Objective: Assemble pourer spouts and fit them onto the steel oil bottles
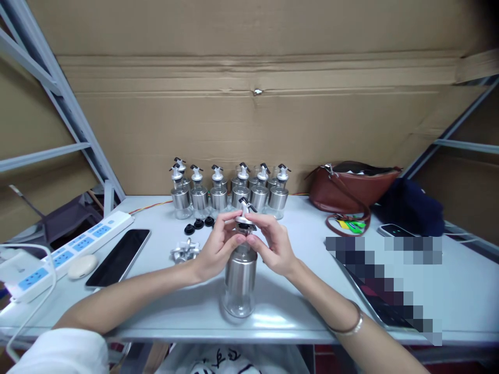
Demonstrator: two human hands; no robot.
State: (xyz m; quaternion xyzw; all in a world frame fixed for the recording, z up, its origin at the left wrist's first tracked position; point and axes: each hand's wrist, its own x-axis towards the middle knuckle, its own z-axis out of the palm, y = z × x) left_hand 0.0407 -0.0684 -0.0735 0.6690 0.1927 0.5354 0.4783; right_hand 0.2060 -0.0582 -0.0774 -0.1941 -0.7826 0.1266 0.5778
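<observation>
A glass bottle with a brushed-steel sleeve (240, 275) stands upright near the table's front edge. On its neck sits a silver pourer spout (245, 212) with a black flip lever. My left hand (220, 244) has its fingers closed around the spout's base from the left. From the right, my right hand (275, 243) grips the same spout, both thumbs meeting at the bottle neck. Silver spout tops (186, 250) lie in a small pile beside my left hand. Black stoppers (199, 224) rest just behind them.
Several similar bottles with spouts (219, 197) line the back. At left lie a power strip (83, 244), a phone (119, 258) and a round beige case (82, 266). A brown handbag (346, 189), dark blue cloth (413, 208) and a pixelated dark flat object (378, 291) occupy the right.
</observation>
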